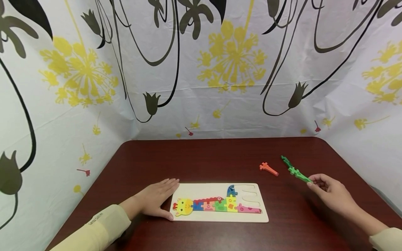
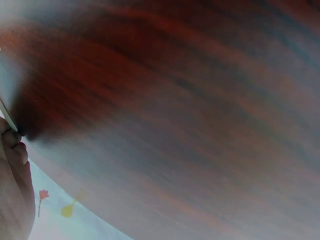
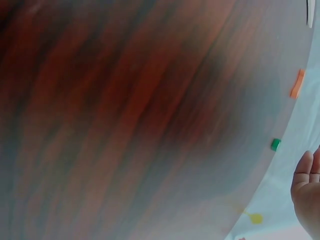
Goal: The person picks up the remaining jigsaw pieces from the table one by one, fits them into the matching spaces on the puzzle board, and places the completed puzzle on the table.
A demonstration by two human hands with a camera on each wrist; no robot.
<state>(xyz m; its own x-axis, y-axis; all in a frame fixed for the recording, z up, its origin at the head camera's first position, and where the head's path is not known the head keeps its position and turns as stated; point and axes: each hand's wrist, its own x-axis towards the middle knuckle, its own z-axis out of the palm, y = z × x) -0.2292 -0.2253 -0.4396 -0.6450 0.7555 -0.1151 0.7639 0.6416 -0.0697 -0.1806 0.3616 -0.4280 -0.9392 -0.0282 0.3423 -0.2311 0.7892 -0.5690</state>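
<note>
A pale wooden puzzle board (image 1: 216, 218) lies on the table with a colourful giraffe made of pieces set in it. Three outlined leg slots (image 1: 249, 191) at its upper right show bare wood. My left hand (image 1: 158, 198) rests along the board's left edge, fingers straight and thumb by the near corner. Off to the right, my right hand (image 1: 329, 191) pinches the end of a light green puzzle piece (image 1: 298, 174) between thumb and fingers. The far tip of that piece overlaps a dark green piece (image 1: 286, 161) in the head view.
An orange puzzle piece (image 1: 268, 168) lies between the board and the green pieces. The dark red-brown table (image 1: 201, 160) has rounded far corners. White cloth (image 1: 194, 73) printed with flowers hangs around its back and sides.
</note>
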